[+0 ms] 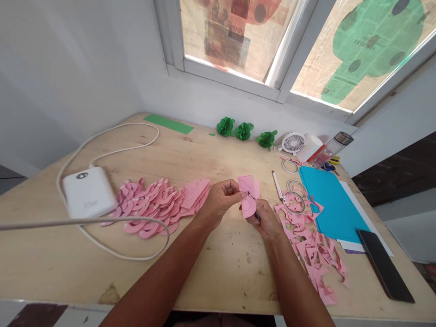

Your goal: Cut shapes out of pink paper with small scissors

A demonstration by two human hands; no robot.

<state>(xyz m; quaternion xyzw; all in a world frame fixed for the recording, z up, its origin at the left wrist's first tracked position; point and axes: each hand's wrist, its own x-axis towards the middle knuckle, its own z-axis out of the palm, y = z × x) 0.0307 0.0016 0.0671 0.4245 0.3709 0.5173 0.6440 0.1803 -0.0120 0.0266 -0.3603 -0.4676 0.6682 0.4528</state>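
Over the middle of the wooden table, my left hand [223, 200] pinches the left edge of a pink paper piece [248, 206] with curved lines on it. Against the paper's lower right side is my right hand [265, 218], closed around scissors [257, 216] whose dark handle shows only in part; their blades meet the paper near its middle. Left of my hands lies a pile of cut pink paper shapes [153, 204], with squarer pink pieces [195, 195] at its right end. Curly pink scraps [311, 250] are heaped to the right of my right forearm.
A white power bank [89, 193] with a looping cable is at the left. Three green paper flowers [244, 131] line the back, beside a small fan [293, 142] and a bottle [332, 150]. Blue sheets [334, 202], a pen [277, 185] and a black phone [384, 265] lie right.
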